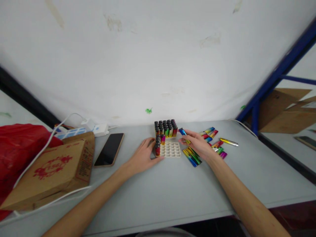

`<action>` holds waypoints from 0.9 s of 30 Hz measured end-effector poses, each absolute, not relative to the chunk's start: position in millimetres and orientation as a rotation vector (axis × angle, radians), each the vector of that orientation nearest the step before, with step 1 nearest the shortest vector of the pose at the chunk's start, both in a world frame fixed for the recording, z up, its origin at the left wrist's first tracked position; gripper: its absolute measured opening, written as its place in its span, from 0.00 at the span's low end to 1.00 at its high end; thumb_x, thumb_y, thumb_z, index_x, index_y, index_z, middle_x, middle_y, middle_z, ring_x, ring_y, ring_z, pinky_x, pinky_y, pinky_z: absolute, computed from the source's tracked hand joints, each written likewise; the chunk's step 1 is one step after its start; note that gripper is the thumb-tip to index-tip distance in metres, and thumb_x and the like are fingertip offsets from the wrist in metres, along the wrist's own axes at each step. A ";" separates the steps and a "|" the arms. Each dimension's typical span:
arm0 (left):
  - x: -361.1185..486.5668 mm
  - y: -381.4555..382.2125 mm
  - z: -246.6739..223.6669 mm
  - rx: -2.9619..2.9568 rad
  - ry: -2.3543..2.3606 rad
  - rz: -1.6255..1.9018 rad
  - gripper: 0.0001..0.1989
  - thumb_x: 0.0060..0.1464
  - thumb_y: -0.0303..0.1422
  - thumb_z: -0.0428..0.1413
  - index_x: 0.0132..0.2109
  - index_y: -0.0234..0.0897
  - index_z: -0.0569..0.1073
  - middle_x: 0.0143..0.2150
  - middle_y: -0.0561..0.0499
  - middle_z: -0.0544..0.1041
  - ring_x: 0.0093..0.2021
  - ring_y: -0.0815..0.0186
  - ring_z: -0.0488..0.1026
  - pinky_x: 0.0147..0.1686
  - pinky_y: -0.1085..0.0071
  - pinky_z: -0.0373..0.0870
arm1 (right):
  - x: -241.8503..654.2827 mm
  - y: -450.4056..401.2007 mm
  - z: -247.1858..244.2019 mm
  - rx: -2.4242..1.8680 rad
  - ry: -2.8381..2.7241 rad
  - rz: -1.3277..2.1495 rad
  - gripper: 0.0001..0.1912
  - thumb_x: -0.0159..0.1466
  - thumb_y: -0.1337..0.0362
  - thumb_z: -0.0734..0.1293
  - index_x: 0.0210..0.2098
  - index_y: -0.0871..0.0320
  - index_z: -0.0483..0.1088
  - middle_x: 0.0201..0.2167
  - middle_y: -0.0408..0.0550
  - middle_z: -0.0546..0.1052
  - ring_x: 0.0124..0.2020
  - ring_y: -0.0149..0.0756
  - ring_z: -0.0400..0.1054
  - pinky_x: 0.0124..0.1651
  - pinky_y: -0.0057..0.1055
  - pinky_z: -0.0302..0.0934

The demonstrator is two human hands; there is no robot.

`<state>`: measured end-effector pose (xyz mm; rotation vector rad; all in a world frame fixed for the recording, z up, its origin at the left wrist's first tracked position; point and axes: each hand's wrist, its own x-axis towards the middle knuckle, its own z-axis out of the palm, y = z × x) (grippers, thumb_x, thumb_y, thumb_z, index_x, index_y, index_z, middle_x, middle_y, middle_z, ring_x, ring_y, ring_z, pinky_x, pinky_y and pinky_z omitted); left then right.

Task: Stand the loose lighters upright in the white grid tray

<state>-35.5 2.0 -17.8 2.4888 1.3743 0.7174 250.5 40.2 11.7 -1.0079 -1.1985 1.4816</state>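
My left hand (144,156) lies around the left side of a white tray with round pockets (172,150), thumb along its front edge and fingers by its left edge. A column of lighters (158,149) stands upright in the tray's left side, and a purple-red lighter (163,139) stands beside it at the back. My right hand (198,144) pinches a blue and yellow lighter (183,132), tilted, just off the tray's back right corner. Behind the tray is a dense block of upright lighters (167,127) with black tops.
Loose shiny lighters (192,157) lie beneath and beyond my right hand, with a yellow lighter (229,142) farther right. On the left are a phone (110,149), a cardboard box (49,171), a red bag (14,154) and a power strip (100,129) with white cables. A wall stands behind.
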 end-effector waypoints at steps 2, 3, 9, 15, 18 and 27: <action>-35.4 6.8 -16.0 2.503 1.407 0.696 0.32 0.61 0.54 0.63 0.62 0.36 0.73 0.64 0.34 0.72 0.66 0.41 0.70 0.69 0.43 0.68 | 248.0 39.3 12.6 -1.009 -1.242 1.443 0.17 0.57 0.51 0.77 0.38 0.56 0.75 0.33 0.42 0.79 0.30 0.31 0.72 0.35 0.28 0.69; -35.2 8.8 -15.0 2.510 1.414 0.691 0.32 0.60 0.54 0.64 0.60 0.36 0.74 0.63 0.34 0.73 0.65 0.41 0.71 0.68 0.43 0.68 | 246.7 38.8 12.9 -1.013 -1.252 1.437 0.20 0.58 0.48 0.77 0.37 0.55 0.73 0.30 0.40 0.76 0.26 0.28 0.67 0.29 0.25 0.63; -33.8 13.7 -13.8 2.527 1.392 0.709 0.33 0.59 0.56 0.64 0.60 0.36 0.74 0.61 0.34 0.74 0.64 0.41 0.70 0.67 0.43 0.69 | 237.5 35.5 13.7 -1.103 -1.314 1.436 0.32 0.59 0.29 0.69 0.33 0.52 0.64 0.19 0.32 0.59 0.17 0.26 0.46 0.19 0.24 0.39; -34.9 11.9 -18.8 2.524 1.362 0.737 0.31 0.61 0.56 0.62 0.60 0.38 0.74 0.62 0.36 0.73 0.64 0.42 0.70 0.67 0.43 0.68 | 221.6 27.8 12.5 -1.169 -1.326 1.402 0.37 0.66 0.29 0.59 0.18 0.51 0.54 0.14 0.35 0.50 0.17 0.27 0.41 0.20 0.29 0.38; -35.1 11.6 -19.9 2.504 1.356 0.748 0.31 0.62 0.56 0.62 0.60 0.37 0.74 0.62 0.36 0.73 0.64 0.42 0.70 0.67 0.43 0.68 | 213.9 24.1 11.0 -1.203 -1.328 1.381 0.34 0.68 0.35 0.57 0.17 0.51 0.51 0.14 0.37 0.50 0.16 0.28 0.41 0.19 0.30 0.39; -34.3 10.6 -20.2 2.484 1.366 0.750 0.31 0.61 0.56 0.62 0.60 0.36 0.74 0.63 0.35 0.73 0.65 0.40 0.70 0.68 0.43 0.68 | 216.6 24.7 2.4 -1.240 -1.367 1.341 0.29 0.69 0.44 0.56 0.16 0.50 0.52 0.12 0.39 0.53 0.14 0.29 0.44 0.18 0.30 0.42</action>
